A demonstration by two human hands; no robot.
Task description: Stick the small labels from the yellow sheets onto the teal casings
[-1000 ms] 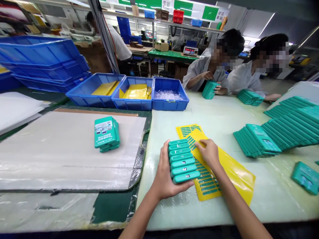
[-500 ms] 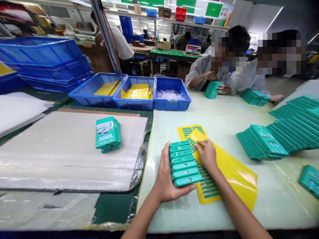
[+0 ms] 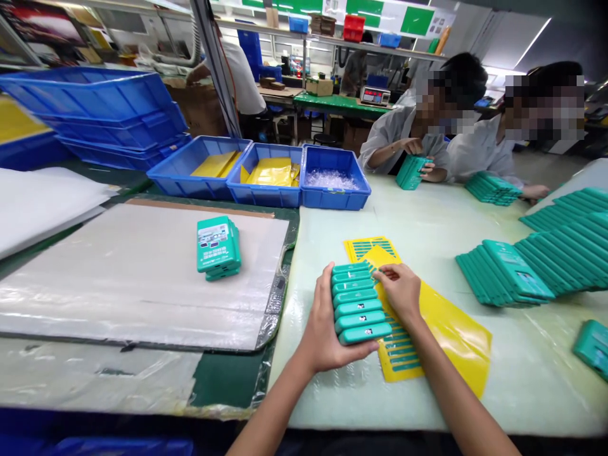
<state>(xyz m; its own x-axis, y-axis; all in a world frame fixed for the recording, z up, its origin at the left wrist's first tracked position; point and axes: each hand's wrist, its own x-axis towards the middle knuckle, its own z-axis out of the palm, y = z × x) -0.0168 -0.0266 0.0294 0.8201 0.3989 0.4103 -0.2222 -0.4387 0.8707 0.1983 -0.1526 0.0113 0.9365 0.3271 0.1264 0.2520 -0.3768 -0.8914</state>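
Observation:
My left hand [image 3: 319,332] grips a stack of several flat green cases [image 3: 361,304], tilted so their narrow edges face me. Small black-and-white marks show on the lower edges. Beside the stack's upper right corner, the fingertips of my right hand [image 3: 399,292] are pinched together; whatever is between them is too small to make out. Under both hands lie yellow sticker sheets [image 3: 401,364] with rows of thin green strips. A larger plain yellow sheet [image 3: 458,335] is partly covered by my right forearm.
Green cases [image 3: 218,247] are piled on the pale board [image 3: 142,278] at left. More rows of cases [image 3: 506,272] stand at right. Blue bins [image 3: 335,198] hold yellow sheets and clear bits. Two co-workers sit across the table, one holding green cases [image 3: 412,172].
My right hand's fingertips have moved slightly from the yellow sheet toward the upper edge of the held stack. The view has shifted a little; my left hand keeps its grip.

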